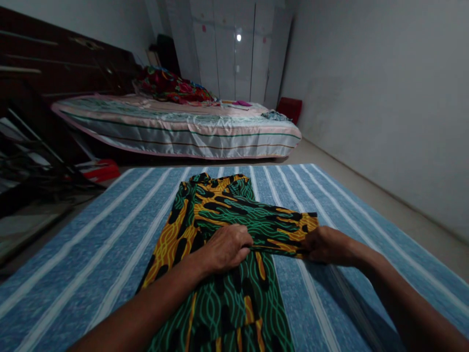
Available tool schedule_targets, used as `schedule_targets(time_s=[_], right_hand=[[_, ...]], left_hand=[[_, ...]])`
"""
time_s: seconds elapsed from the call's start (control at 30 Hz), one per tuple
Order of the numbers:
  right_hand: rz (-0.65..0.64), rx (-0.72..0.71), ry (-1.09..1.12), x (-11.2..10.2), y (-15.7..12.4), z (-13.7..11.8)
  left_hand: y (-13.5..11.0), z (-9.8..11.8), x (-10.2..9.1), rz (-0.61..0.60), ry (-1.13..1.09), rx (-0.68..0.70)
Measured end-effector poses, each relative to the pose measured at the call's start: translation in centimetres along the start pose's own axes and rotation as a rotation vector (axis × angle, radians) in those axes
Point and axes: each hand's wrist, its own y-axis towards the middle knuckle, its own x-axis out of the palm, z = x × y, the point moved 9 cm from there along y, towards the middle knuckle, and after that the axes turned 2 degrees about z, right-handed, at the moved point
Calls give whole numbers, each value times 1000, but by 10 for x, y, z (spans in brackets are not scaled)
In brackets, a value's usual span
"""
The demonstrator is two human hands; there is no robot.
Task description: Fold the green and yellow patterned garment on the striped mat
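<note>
Green garment lengthwise away, sleeve rightward

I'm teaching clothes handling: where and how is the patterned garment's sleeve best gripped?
Probably by the cuff end, pinched from the right: the sleeve juts sideways past the garment's body, over the striped sheet. The right hand is at the cuff's lower corner.

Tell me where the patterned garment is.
In the head view, the garment lies lower centre on the blue striped sheet, its sleeve pointing right, left hand and right hand on it.
</note>
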Motion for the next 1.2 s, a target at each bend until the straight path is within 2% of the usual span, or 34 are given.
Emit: schedule_targets(time_s=[0.17,0.3,0.43,0.57,0.7,0.87,0.97,1.1,1.2], right_hand=[[99,4,-58,1,-15,0],[174,37,-197,-2,-28,-3],[174,41,-299,3,-36,-10],[122,58,-263,9,-37,-12],[122,30,-150,8,-38,-11],[121,62,-113,10,-38,2],[99,51,-94,12,-39,3],[162,50,-58,1,-41,1],[239,113,-65,-6,-43,7]], left_hand=[[-1,2,0,-24,13,-16],[-2,3,-4,3,28,-13],[-3,6,-6,15,44,5],[-4,8,-4,-4,47,10],[-4,8,-3,-8,34,18],[-2,8,-7,30,-23,47],[3,5,-13,83,-64,19],[16,-5,-25,199,-25,-76],[25,-9,-22,196,7,-123]])
